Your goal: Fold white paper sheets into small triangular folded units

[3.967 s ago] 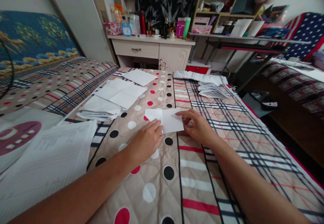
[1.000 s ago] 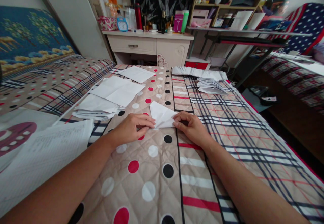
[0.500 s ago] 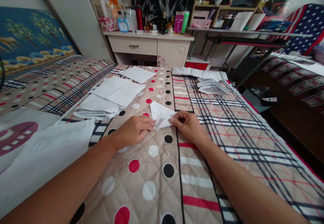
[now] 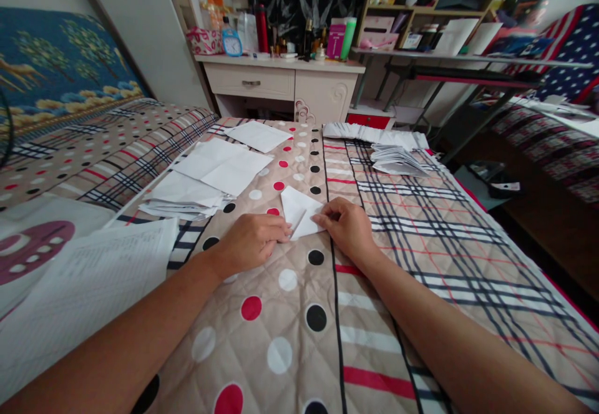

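A small folded sheet of white paper lies on the patterned bedspread between my two hands, one of its flaps slightly raised. My left hand has its fingers closed together at the paper's left lower edge. On the other side, my right hand pinches the right corner between thumb and forefinger. Both palms are turned down, so some fingers are hidden.
White sheets lie in a pile at the left, with another sheet behind. Folded papers stand in a row at the far right, a smaller stack before them. Printed pages lie near my left arm.
The view has shifted slightly. The folded flap near my left fingers stands out more clearly now, and my right hand keeps its pinch on the corner.
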### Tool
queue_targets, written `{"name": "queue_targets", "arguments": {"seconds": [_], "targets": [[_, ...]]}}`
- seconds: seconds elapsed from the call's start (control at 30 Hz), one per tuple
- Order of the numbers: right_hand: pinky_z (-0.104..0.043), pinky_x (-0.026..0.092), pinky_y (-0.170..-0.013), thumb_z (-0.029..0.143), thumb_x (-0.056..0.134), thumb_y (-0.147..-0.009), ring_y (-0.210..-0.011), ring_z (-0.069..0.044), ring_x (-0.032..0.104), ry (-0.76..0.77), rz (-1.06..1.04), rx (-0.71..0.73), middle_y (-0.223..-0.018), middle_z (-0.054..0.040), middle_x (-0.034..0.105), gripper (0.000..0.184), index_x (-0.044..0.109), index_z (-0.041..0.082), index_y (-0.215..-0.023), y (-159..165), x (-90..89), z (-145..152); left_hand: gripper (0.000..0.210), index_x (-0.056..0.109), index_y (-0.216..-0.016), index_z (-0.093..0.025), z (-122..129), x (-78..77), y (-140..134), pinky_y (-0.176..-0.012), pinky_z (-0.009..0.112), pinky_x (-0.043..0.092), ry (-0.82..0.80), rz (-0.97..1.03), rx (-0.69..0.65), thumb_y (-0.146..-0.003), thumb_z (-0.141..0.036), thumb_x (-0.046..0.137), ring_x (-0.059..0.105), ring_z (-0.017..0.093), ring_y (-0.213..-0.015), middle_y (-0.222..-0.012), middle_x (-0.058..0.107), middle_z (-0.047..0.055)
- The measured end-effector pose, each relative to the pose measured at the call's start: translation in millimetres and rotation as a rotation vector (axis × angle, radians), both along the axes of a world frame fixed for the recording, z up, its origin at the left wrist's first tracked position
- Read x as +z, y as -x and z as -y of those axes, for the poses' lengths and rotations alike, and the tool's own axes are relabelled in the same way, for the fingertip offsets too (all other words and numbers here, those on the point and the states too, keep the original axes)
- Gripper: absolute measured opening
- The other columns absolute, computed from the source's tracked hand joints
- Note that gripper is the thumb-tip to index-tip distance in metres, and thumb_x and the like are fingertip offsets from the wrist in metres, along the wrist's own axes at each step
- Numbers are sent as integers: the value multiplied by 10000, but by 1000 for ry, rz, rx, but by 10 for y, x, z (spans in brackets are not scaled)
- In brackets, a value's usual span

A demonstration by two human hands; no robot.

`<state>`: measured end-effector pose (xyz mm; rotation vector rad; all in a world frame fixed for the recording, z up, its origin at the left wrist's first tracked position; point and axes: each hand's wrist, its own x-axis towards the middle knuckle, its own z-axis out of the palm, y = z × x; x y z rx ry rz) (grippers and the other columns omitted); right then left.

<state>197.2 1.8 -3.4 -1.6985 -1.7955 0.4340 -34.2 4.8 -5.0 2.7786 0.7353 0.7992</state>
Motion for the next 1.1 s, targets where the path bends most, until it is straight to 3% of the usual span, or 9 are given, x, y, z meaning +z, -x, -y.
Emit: {"name": "queue_targets", "arguments": {"seconds": [0.2,0.37,0.83,1.1], "targets": [[-271,310,-555,387,753,-722,-621,-147,561,16,54,-54,-730,-4,679,194,677,210,-696,18,17,-8,345,713,-791,-172,29,33,-26,-745,290,583,13,-17,23,-710,23,440,715,172,-895,-1042,733,40],[-263,311,-564,392,738,-737,-635,-142,574,27,82,-70,-751,0,694,187,691,213,-711,37,26,-4,342,695,-779,-177,32,45,-38,-812,313,575,29,-30,25,-695,34,440,703,178,-978,-1177,710,10],[-270,338,-594,376,726,-731,-710,-173,623,51,135,-129,-765,-2,713,160,692,221,-708,85,48,2,337,674,-815,-187,13,50,-33,-921,371,538,64,-83,12,-696,28,445,688,179,-1009,-1151,724,-8],[-277,328,-592,387,709,-737,-726,-188,629,32,169,-129,-769,-5,712,170,687,224,-696,86,37,-1,352,692,-796,-187,-5,29,-22,-866,329,560,68,-44,17,-697,38,440,703,166,-982,-1135,730,-1]]}}
